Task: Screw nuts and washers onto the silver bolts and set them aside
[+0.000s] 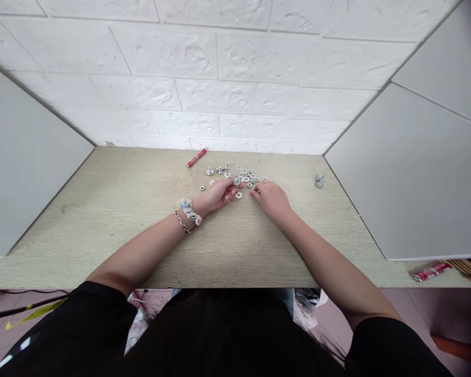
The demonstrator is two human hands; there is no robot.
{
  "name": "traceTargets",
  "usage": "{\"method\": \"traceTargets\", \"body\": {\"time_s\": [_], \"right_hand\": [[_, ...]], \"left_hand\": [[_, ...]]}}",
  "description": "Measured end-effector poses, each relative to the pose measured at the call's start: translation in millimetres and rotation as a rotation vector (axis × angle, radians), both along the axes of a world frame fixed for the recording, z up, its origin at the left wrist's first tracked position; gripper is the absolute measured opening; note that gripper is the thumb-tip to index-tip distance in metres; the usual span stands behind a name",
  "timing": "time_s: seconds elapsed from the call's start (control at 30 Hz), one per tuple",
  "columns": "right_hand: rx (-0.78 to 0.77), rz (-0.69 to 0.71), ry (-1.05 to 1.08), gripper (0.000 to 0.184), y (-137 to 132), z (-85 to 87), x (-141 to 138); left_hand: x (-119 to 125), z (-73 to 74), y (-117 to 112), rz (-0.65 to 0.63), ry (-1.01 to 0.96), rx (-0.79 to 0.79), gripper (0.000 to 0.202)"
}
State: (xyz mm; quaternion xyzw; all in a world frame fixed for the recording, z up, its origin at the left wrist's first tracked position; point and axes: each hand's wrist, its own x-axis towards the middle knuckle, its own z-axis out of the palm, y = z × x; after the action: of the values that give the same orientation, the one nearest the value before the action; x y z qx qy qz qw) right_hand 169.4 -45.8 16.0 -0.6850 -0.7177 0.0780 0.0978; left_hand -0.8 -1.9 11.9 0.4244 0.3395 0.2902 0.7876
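My left hand [219, 195] is closed, palm partly turned up, with a bolt with a washer [236, 181] pinched between thumb and fingers. A loose washer [239, 195] lies on the table just right of its fingertips. My right hand [272, 199] rests with its fingers curled together near the tabletop; what they hold, if anything, is too small to make out. Between and beyond the hands spreads a group of washers and nuts [246, 179]. Several bolts [220, 170] stand behind my left hand, and a single nut [202, 188] lies to its left.
A red tube [196, 158] lies at the back of the wooden table [141, 209]. More bolts [320, 181] sit together at the right. Another red tube [430, 272] is near the front right edge. A white brick wall [220, 94] and grey side panels [424, 173] enclose the table.
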Motion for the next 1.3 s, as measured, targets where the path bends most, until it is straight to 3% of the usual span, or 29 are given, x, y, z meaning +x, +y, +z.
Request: {"method": "traceTargets", "body": {"time_s": [0.37,0.6,0.7,0.93,1.07,1.3], "right_hand": [[-0.011,0.046,-0.055,0.019,1,1.0,-1],[0.051,0.066,0.091,0.019,2,-7.5,-2],[0.169,0.103,0.218,0.02,3,-13.1,-4],[0.688,0.341,0.458,0.023,-1,-17.5,-9],[0.728,0.505,0.427,0.022,-4,-17.6,-13],[0.746,0.555,0.448,0.02,-4,-21.2,-17]], "left_hand": [[1,2.9,-1,-0.005,-0.005,-0.006,0.032],[1,1.4,2,0.004,-0.033,-0.077,0.032],[2,-0.3,4,0.039,-0.058,-0.144,0.03],[4,-4.3,6,0.09,-0.098,-0.185,0.028],[5,-8.1,5,0.08,-0.107,-0.126,0.028],[4,-11.5,4,0.036,-0.08,-0.035,0.026]]}}
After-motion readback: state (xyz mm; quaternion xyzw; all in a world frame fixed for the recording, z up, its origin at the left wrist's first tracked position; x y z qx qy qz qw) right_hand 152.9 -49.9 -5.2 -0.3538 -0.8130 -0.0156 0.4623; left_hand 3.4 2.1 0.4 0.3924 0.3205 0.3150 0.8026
